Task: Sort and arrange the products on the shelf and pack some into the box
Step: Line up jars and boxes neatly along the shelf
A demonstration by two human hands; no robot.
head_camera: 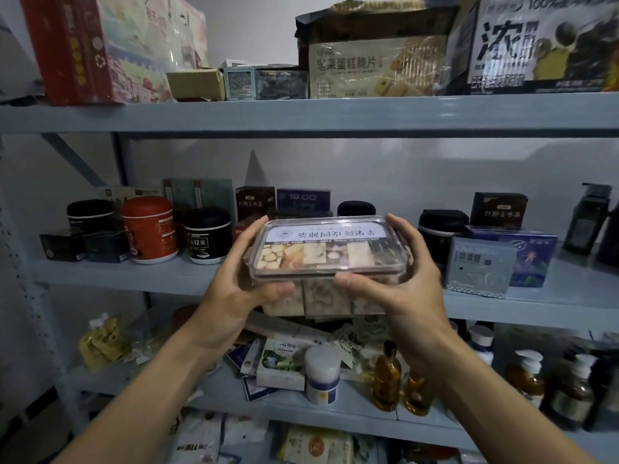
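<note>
A clear plastic box of snacks (326, 249), with a white label and food pictures on its lid, is held up in front of the middle shelf (140, 274). My left hand (249, 283) grips its left end, fingers behind and thumb under the front edge. My right hand (402, 279) grips its right end the same way. The box's lettering is upside down from here. The packing box is not in view.
Black and red jars (149, 229) stand left on the middle shelf; blue and grey cartons (480, 266) stand right. Large snack packs (378, 61) fill the top shelf. Below lie a white bottle (322, 375), amber bottles (387, 376) and loose packets.
</note>
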